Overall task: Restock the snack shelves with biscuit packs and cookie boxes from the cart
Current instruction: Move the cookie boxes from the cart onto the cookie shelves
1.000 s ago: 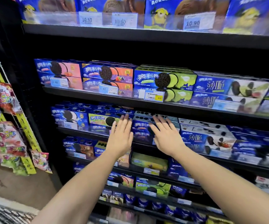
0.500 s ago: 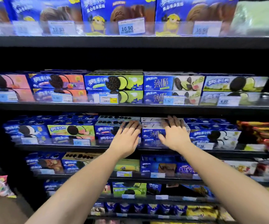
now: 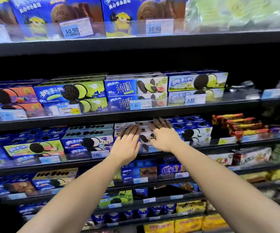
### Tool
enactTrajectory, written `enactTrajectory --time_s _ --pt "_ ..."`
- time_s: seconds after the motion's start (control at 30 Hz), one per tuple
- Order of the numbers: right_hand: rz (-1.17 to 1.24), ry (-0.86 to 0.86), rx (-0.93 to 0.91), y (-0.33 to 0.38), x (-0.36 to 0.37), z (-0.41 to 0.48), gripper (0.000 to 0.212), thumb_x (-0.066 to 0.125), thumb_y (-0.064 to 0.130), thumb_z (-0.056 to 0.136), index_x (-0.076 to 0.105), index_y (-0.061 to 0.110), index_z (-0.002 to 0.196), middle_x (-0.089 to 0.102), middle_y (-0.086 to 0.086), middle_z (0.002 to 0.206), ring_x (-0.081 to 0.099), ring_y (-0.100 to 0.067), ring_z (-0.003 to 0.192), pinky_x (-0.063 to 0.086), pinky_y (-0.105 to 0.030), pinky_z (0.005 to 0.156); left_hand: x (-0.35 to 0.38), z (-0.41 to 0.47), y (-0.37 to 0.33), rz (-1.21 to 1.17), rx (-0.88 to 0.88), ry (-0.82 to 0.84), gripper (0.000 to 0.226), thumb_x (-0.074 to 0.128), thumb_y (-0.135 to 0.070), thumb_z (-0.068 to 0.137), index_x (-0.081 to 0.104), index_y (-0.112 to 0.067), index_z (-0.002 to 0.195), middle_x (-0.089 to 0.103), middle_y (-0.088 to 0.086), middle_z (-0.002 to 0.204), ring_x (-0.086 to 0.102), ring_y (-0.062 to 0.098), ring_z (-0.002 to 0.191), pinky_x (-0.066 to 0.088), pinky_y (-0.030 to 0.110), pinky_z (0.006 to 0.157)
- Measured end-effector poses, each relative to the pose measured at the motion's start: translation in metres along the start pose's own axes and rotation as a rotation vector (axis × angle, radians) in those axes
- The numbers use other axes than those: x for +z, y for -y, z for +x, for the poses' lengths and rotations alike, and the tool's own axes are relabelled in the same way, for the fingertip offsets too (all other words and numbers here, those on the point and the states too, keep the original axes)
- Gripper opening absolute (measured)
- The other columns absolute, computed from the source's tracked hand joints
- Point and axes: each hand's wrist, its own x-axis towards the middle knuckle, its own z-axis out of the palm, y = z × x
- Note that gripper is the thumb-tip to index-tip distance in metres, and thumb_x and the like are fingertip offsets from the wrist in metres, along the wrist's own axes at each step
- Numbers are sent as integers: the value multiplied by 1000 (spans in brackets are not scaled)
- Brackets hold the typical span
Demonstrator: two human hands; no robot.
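Note:
Both my arms reach to the third shelf point(image 3: 220, 145) from the top. My left hand point(image 3: 127, 143) lies flat with straight fingers on the front of a stack of white and blue cookie boxes point(image 3: 145, 137). My right hand point(image 3: 162, 135) rests with spread fingers on the top and right side of the same stack. Blue cookie boxes point(image 3: 87, 142) stand just to the left, and blue and white cookie boxes point(image 3: 194, 132) to the right. The cart is out of sight.
Above, a shelf holds green and blue cookie boxes point(image 3: 72, 93) with price tags point(image 3: 140, 104). The top shelf carries large blue boxes point(image 3: 78, 15). Red and yellow biscuit packs point(image 3: 236, 125) lie at the right. Lower shelves hold more snack boxes and yellow packs point(image 3: 186, 224).
The view has swung to the right along the shelves. Both hands have shifted right from the blue boxes onto the white and blue stack and now lie closer together.

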Motion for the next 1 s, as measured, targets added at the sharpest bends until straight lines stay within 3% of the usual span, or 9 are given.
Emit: enactTrajectory --time_s 0.13,0.3,0.4,0.53,0.67,0.77,0.87,1.0 --pt "-53 -42 168 -66 -8 -20 85 48 48 85 13 29 160 6 -2 168 -4 -24 155 -9 -52 123 -2 25 -45 31 103 -35 59 34 -40 102 30 -15 156 30 3 163 21 22 152 12 49 124" --pt "9 142 321 -105 -4 -32 93 51 49 79 2 41 158 -5 3 169 -8 -32 154 -9 -69 115 5 41 -85 64 145 -55 59 30 -40 103 32 -12 155 33 6 161 22 25 152 12 49 124" --pt "-2 133 275 -103 5 -32 91 48 50 79 2 41 157 -4 4 169 -5 -32 154 -8 -71 114 12 38 -94 57 77 10 62 21 -44 104 23 -13 158 27 4 163 22 24 151 12 50 123" --pt "26 126 239 -93 5 -31 88 52 49 84 7 38 158 -3 7 168 -6 -27 155 -10 -70 114 10 25 -99 40 61 -18 61 27 -42 105 24 -12 158 31 6 162 28 27 148 19 50 121" --pt "-12 -138 116 -77 18 -62 80 55 34 86 20 23 158 16 -4 166 5 -25 154 2 -59 122 12 3 -93 35 171 -56 60 35 -35 104 26 -8 157 24 9 164 19 26 153 14 51 124" --pt "-33 -243 -84 -65 48 -95 78 56 25 88 24 16 159 14 -6 167 8 -23 155 6 -51 125 25 -27 -81 78 222 -9 60 39 -34 102 30 -9 156 22 8 165 16 25 154 16 51 124" --pt "-53 -197 -159 -51 76 -117 76 54 25 91 21 18 160 9 -5 168 5 -21 155 7 -49 125 45 -67 -69 67 182 91 59 33 -36 103 27 -12 157 19 6 166 11 24 155 12 50 125" --pt "-12 -35 -144 -23 104 -135 71 47 25 97 16 21 160 4 -3 169 3 -21 155 1 -44 126 63 -126 -60 -1 3 225 60 20 -37 103 21 -16 159 14 3 167 5 21 155 4 48 126"
